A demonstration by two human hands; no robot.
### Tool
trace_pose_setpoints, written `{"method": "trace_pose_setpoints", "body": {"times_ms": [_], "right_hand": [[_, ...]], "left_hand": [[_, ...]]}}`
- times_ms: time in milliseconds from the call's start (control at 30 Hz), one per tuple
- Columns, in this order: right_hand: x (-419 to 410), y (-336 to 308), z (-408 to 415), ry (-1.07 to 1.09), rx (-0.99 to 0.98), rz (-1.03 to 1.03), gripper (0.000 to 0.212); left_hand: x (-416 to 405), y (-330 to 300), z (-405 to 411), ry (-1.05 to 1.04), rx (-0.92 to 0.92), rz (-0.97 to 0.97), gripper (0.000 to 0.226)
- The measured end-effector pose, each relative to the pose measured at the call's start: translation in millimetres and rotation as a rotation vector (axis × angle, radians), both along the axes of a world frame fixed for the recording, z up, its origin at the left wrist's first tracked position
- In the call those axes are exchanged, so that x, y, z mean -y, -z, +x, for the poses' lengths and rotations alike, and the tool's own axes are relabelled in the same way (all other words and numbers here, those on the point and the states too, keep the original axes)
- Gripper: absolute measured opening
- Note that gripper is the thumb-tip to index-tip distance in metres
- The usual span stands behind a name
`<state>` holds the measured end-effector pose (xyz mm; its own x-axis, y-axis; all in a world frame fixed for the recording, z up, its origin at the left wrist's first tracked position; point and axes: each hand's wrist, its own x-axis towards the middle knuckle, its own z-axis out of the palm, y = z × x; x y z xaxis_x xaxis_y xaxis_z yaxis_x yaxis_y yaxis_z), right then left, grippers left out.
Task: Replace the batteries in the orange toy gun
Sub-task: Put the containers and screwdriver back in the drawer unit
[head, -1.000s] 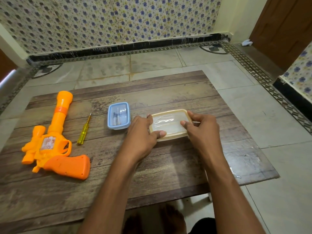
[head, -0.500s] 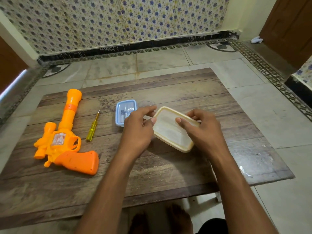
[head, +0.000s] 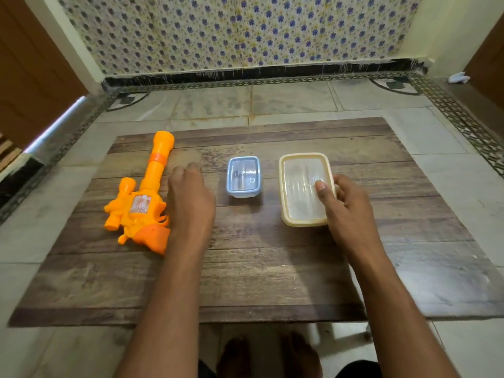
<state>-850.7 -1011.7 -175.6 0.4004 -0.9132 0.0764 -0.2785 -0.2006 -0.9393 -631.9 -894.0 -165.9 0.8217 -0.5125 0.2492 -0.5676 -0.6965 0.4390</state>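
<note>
Nearest the camera, both forearms reached out over the wooden table. The right hand held the cream container at about two o'clock, thumb pressed on its clear lid and fingers curled round the right rim. Whatever lay inside was too blurred to name. The left hand hovered, knuckles up and fingers curled downward, just right of the orange toy gun; whether it gripped anything underneath could not be told. The gun lay flat at ten o'clock, barrel pointing away toward twelve, grip nearest the person and partly hidden behind that wrist. It looked like hollow moulded plastic: probably light, rigid, a little slick. The fat grip or the body around the label looked the safest hold, not the thin trigger guard. Further out at twelve o'clock sat the small blue container, lidded, with slim cylinders showing faintly through, probably batteries.
</note>
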Motion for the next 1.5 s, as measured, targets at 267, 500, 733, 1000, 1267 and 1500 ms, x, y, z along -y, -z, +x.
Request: {"method": "trace_pose_setpoints", "body": {"times_ms": [267,500,733,1000,1267,1500], "right_hand": [[-3,5,16,0.001,-0.059,-0.059,0.026],[-8,-3,14,0.031,0.004,-0.07,0.027],[-11,-6,18,0.023,0.047,-0.097,0.022],[-12,-6,19,0.003,0.089,-0.082,0.024],[-23,-16,24,0.008,0.094,-0.076,0.025],[-50,-37,40,-0.098,0.11,-0.034,0.031]], "left_hand": [[4,11,20,-0.126,-0.067,0.212,0.025],[7,-23,4,-0.106,-0.309,-0.155,0.012],[24,-26,-50,0.189,-0.891,-0.536,0.011],[36,-7,-72,0.271,-0.963,-0.599,0.039],[31,-15,-75,0.196,-0.744,-0.548,0.041],[-10,-32,-53,0.116,-0.649,-0.601,0.052]]}}
